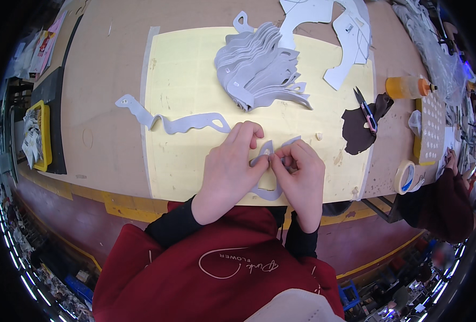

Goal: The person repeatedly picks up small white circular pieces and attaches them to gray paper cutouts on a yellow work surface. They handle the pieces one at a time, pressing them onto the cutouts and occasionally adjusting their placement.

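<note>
Near the table's front edge, both my hands work on a grey cut-out fabric piece [268, 194] with openings in it. My left hand [228, 163] pinches it between thumb and fingers. Close beside it, my right hand [302, 174] grips the same piece, the two thumbs almost meeting. My fingers partly cover the piece, so its whole shape is hidden. Left of my hands a long wavy grey fabric strip [181, 124] lies flat, with a hole toward each end. Beyond my hands sits a thick fanned stack of similar grey pieces [259, 67].
A yellow sheet [184, 59] is taped to the brown table [104, 107]. On the right lie snips [366, 110] on dark brown scrap [357, 134], an orange-filled bottle [409, 87] and a tape roll [404, 176]. White templates [345, 48] lie at the back. Another person's hand [451, 160] shows far right.
</note>
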`<state>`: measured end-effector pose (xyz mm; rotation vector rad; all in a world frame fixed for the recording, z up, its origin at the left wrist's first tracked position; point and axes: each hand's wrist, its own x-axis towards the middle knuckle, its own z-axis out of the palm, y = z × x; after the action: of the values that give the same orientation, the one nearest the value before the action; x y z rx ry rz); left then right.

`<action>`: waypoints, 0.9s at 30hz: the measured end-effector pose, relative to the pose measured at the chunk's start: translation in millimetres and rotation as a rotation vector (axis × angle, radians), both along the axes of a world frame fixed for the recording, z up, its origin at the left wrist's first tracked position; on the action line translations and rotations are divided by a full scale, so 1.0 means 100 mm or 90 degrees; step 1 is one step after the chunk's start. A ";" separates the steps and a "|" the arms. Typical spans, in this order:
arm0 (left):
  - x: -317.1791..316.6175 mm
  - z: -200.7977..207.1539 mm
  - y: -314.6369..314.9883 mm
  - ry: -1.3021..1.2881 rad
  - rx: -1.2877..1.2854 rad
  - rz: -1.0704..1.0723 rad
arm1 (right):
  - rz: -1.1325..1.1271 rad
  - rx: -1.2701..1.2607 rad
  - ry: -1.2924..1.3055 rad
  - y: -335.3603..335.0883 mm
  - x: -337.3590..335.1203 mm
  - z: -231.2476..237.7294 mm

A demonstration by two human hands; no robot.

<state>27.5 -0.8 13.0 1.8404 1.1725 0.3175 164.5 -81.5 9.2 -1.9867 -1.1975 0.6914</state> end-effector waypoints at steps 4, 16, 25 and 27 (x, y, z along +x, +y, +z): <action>0.04 0.01 -0.04 0.008 0.000 0.025 | 0.004 -0.003 0.011 0.00 0.02 0.01; 0.00 -0.04 -0.02 -0.013 -0.008 0.008 | -0.015 -0.011 0.036 0.01 0.02 0.01; -0.09 -0.02 0.11 -0.102 -0.110 -0.020 | -0.016 -0.010 0.035 0.01 0.03 0.00; -0.10 -0.01 0.14 -0.126 -0.146 -0.017 | -0.015 -0.015 0.037 0.01 0.03 0.00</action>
<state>17.4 12.9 11.7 1.5857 1.0033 0.3282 167.5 -80.4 9.3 -1.9836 -1.1358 0.7491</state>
